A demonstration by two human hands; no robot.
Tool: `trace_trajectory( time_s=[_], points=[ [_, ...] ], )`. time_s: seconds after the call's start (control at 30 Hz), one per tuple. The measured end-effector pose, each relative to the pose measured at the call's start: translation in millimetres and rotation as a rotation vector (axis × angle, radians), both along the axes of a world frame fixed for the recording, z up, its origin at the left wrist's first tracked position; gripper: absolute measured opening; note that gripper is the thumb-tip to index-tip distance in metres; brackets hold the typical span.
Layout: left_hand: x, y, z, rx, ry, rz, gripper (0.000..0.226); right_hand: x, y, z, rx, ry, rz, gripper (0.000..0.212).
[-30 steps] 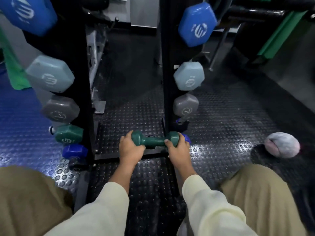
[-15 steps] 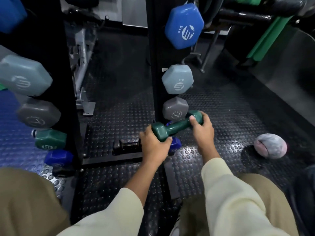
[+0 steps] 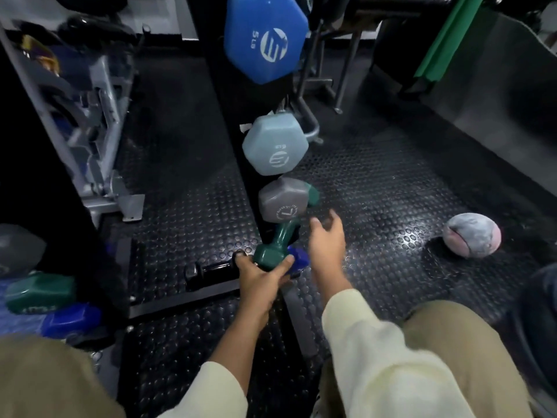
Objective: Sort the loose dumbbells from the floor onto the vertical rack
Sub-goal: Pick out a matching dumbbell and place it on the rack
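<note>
The left hand (image 3: 261, 274) has its grip clamped on the near head of the small dark-green hexagonal dumbbell (image 3: 278, 239), which slants up and away to the right, its far head just beside the grey hexagonal dumbbell (image 3: 281, 200) on the black vertical rack (image 3: 232, 140). The right hand (image 3: 327, 241) hovers just right of the handle, fingers apart and holding nothing. A black dumbbell (image 3: 211, 271) lies on the studded rubber floor (image 3: 376, 191) at the left.

The green dumbbell (image 3: 278, 239) has its far head (mostly) hidden behind the grey dumbbell (image 3: 281, 200).
</note>
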State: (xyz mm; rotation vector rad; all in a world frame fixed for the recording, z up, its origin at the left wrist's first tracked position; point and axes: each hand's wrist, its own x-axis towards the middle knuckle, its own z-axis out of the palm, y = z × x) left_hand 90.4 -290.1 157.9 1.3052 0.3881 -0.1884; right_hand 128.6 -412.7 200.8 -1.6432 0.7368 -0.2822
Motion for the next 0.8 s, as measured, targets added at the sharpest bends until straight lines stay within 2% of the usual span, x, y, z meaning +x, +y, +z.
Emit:
trace_trajectory(
  time_s=[0.07, 0.13, 0.2, 0.3, 0.37, 0.43, 0.53, 0.63, 0.73, 0.8],
  points=[
    [-2.9, -2.8, -3.6, -0.124, 0.052, 0.009, 0.078, -33.4, 26.7, -23.7, 0.123, 0.087, -0.143, 0.046],
    [-8.9, -4.6, -1.6, -0.069, 0.107, -0.008, 0.072, -57.2, 54.3, -35.3, 0.351, 0.083, -0.077, 0.057],
    [-13.9, -3.3, 8.7, 0.206, 0.079, -0.068, 0.064, -65.1, 67.6, -34.3, 0.491, 0.044, 0.004, 0.061],
    [-5.7, 9.6, 21.0, 0.679, -0.024, -0.227, 0.064, -64.3, 70.6, -29.4, 0.477, 0.0, 0.042, 0.061],
    [10.4, 26.9, 24.2, 0.793, -0.03, -0.245, 0.066, -61.9, 73.8, -28.6, 0.585, -0.037, 0.03, 0.055],
    [32.2, 49.2, 24.2, 0.668, -0.036, -0.071, 0.064, -60.6, 79.1, -26.3, 0.805, -0.112, -0.023, 0.049],
    [81.1, 67.7, 39.6, 0.375, -0.09, 0.084, 0.058, -56.2, 81.1, -26.1, 0.965, -0.18, -0.092, 0.047],
    [131.7, 60.9, 72.1, 0.09, -0.108, -0.038, 0.059, -52.4, 84.6, -32.4, 1.064, -0.222, -0.142, 0.062],
    [159.7, 44.9, 93.5, -0.082, -0.131, -0.223, 0.048, -45.6, 90.8, -25.7, 1.203, -0.261, -0.105, 0.062],
    [167.5, 36.9, 100.9, -0.197, -0.091, -0.284, 0.042, -32.2, 83.3, -14.2, 1.169, -0.26, -0.102, 0.065]
  ],
)
